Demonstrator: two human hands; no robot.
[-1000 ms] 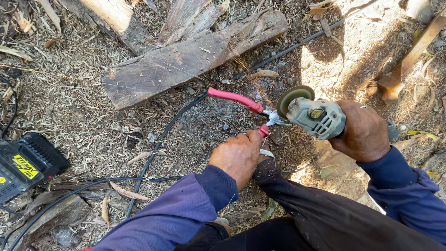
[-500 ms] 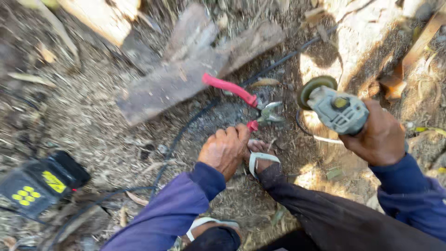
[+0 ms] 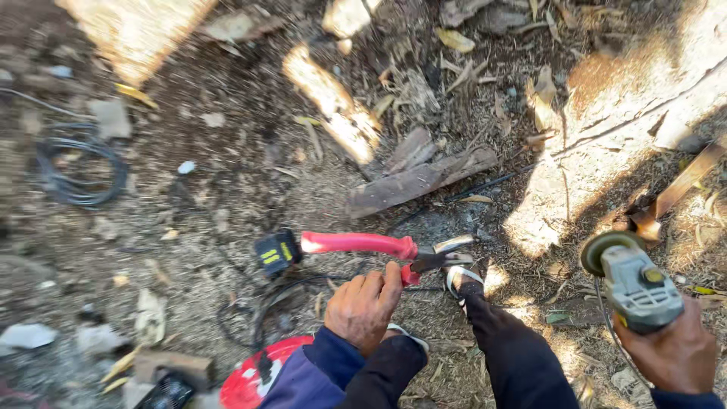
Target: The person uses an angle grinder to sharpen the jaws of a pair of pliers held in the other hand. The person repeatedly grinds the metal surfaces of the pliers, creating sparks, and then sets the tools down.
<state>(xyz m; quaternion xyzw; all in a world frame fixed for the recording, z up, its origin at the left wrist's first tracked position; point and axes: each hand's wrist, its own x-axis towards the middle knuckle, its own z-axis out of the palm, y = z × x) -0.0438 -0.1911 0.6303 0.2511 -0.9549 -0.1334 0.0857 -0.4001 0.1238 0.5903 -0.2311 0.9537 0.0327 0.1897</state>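
My left hand (image 3: pixel 365 309) grips red-handled pliers (image 3: pixel 379 248); one red handle sticks out to the left and the metal jaws point right, near my sandalled foot (image 3: pixel 463 282). My right hand (image 3: pixel 676 350) holds a grey angle grinder (image 3: pixel 632 282) at the right edge, its round disc (image 3: pixel 604 248) turned up and to the left. The two tools are apart, with my dark-trousered leg (image 3: pixel 511 352) between them. Both sleeves are blue.
A black and yellow battery pack (image 3: pixel 276 252) lies on the dirt just left of the pliers. A weathered plank (image 3: pixel 420 180) lies beyond. Coiled black cable (image 3: pixel 79 168) rests far left. A red round object (image 3: pixel 254 375) sits by my left arm. Dry leaves and wood chips cover the ground.
The view has swung left and pulled back. My left hand has lifted the pliers, whose handle now points left. My right hand with the grinder has moved away right and lower.
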